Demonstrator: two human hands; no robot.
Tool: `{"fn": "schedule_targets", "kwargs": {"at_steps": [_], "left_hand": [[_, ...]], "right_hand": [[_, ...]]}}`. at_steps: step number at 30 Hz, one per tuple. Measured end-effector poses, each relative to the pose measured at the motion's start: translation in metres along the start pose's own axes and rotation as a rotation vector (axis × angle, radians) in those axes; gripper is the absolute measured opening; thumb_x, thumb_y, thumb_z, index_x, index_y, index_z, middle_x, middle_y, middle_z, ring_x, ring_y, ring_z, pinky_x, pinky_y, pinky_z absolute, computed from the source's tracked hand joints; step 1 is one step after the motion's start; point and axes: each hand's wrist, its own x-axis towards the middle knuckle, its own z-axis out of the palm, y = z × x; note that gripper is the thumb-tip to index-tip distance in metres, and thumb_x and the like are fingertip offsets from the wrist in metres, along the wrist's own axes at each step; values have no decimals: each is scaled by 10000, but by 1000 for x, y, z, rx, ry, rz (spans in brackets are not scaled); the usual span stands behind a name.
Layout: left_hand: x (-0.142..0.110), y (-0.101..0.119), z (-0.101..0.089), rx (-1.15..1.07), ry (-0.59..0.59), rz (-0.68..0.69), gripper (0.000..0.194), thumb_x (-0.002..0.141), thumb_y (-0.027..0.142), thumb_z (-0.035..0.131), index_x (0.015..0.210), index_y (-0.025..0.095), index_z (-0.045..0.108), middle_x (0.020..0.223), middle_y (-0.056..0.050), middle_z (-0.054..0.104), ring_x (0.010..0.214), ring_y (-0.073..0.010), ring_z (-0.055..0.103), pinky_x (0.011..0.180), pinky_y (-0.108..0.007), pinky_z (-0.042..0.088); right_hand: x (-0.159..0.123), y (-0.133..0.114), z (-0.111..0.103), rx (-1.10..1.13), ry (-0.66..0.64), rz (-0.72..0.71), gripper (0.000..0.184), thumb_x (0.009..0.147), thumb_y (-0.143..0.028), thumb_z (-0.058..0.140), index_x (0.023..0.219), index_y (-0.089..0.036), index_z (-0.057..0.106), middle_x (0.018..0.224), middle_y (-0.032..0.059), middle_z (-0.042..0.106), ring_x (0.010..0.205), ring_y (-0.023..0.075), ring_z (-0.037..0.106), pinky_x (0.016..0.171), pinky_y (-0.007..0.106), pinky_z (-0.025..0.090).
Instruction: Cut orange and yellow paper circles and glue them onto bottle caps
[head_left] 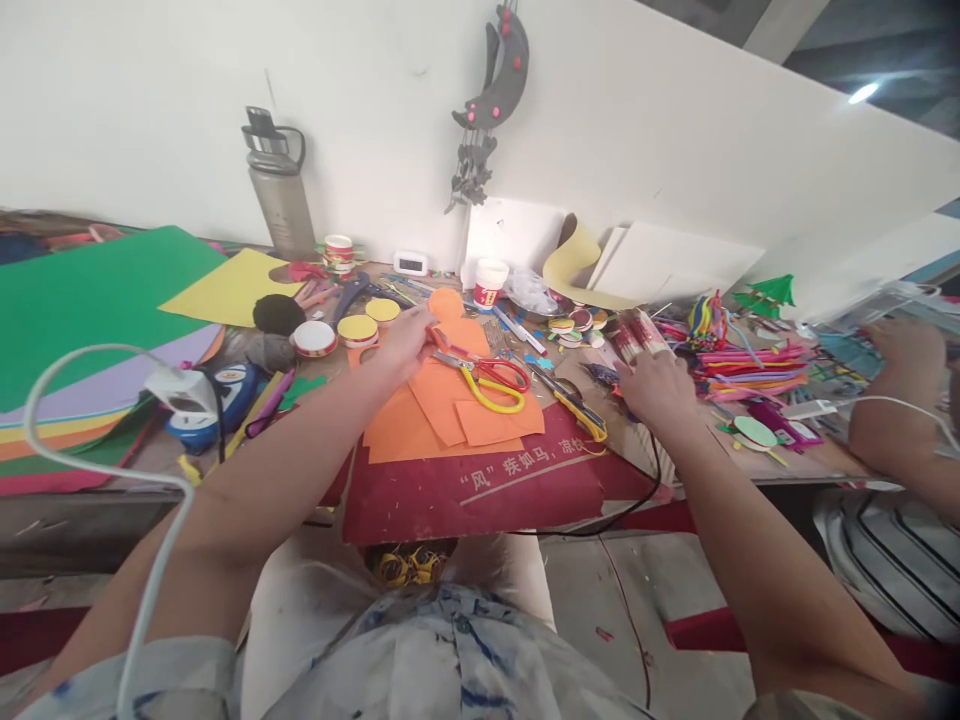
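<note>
My left hand (pixel 406 342) is over orange paper (pixel 397 425), its fingers drawn together beside an orange paper disc (pixel 446 303). What lies between its fingertips is too small to make out. Close to it on the paper rest scissors (pixel 495 385) with red and yellow handles, blades partly open. Farther right, my right hand (pixel 658 388) closes around the lower part of a red-and-white paper cup (pixel 637 332), which seems cut or squashed. A yellow utility knife (pixel 577 410) lies between my hands. Yellow-topped paper discs (pixel 358 328) sit left of my left hand.
Coloured sheets (pixel 97 300) and a blue tape measure (pixel 217 405) lie left; a bottle (pixel 281 190) stands behind. Pipe cleaners (pixel 750 365) are heaped at right, near another person's hand (pixel 911 350). A white cable (pixel 142 600) crosses my left arm. A paper cup (pixel 490 284) stands at the back.
</note>
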Motion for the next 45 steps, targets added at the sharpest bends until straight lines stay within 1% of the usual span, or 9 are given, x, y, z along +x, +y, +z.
{"fn": "schedule_targets", "kwargs": {"at_steps": [5, 8, 11, 17, 22, 26, 32, 40, 45], "left_hand": [[-11, -4, 6, 80, -153, -36, 92, 674, 137, 642, 696, 197, 576, 505, 33, 561, 411, -90, 523, 451, -168, 369], [-12, -6, 5, 92, -220, -24, 66, 697, 139, 666, 702, 187, 622, 507, 35, 563, 412, -96, 541, 462, -175, 398], [-6, -3, 2, 57, -184, -43, 85, 761, 152, 712, 731, 184, 640, 546, 33, 588, 428, -101, 576, 468, -183, 422], [8, 3, -8, -155, -143, -167, 271, 963, 425, 760, 974, 157, 726, 918, -90, 804, 722, -164, 767, 676, -260, 641], [15, -6, -12, -215, -27, -42, 118, 834, 70, 753, 830, 157, 674, 851, -24, 746, 789, -115, 735, 875, -277, 677], [15, -10, -11, -148, 25, 135, 211, 764, 10, 790, 744, 158, 641, 728, 22, 691, 704, -84, 690, 748, -203, 615], [4, -4, -5, 26, 1, 213, 265, 711, 198, 966, 821, 160, 728, 768, 24, 707, 637, -67, 587, 482, -176, 382], [2, -7, -3, 172, 20, 203, 306, 625, 222, 1000, 692, 165, 706, 694, 29, 702, 644, -70, 571, 606, -202, 433], [7, -10, -7, 115, -13, 166, 530, 442, 354, 1114, 663, 166, 670, 655, 38, 697, 616, -65, 576, 601, -208, 446]], "right_hand": [[11, -116, 42, 431, -228, -191, 344, 1061, -467, 546, 1087, -211, 774, 1054, 109, 806, 949, 255, 735, 931, 426, 597], [17, -178, 70, 619, -251, -126, 196, 1006, -371, 641, 985, -206, 745, 1003, 74, 796, 961, 232, 717, 958, 398, 586], [20, -207, 88, 801, -237, 22, 62, 917, -217, 677, 856, -222, 680, 788, -2, 715, 785, 185, 661, 817, 324, 580], [19, -202, 103, 1238, -277, 322, 167, 870, -241, 764, 802, -227, 613, 582, -103, 542, 491, 94, 495, 487, 217, 443], [22, -189, 110, 1305, -247, 464, 249, 829, -224, 864, 823, -217, 615, 617, -102, 582, 502, 75, 541, 502, 203, 540], [20, -188, 111, 1299, -282, 535, 250, 861, -149, 841, 799, -207, 606, 594, -95, 581, 492, 76, 553, 473, 192, 541], [13, -196, 107, 1365, -383, 543, 212, 889, -110, 816, 812, -192, 637, 617, -84, 620, 495, 72, 578, 503, 206, 603], [9, -197, 105, 1410, -421, 376, 235, 837, -239, 924, 847, -195, 694, 593, -65, 637, 529, 83, 596, 524, 185, 571], [9, -195, 110, 1425, -413, 346, 268, 784, -280, 957, 847, -193, 712, 588, -60, 640, 541, 96, 608, 537, 202, 569]]}}
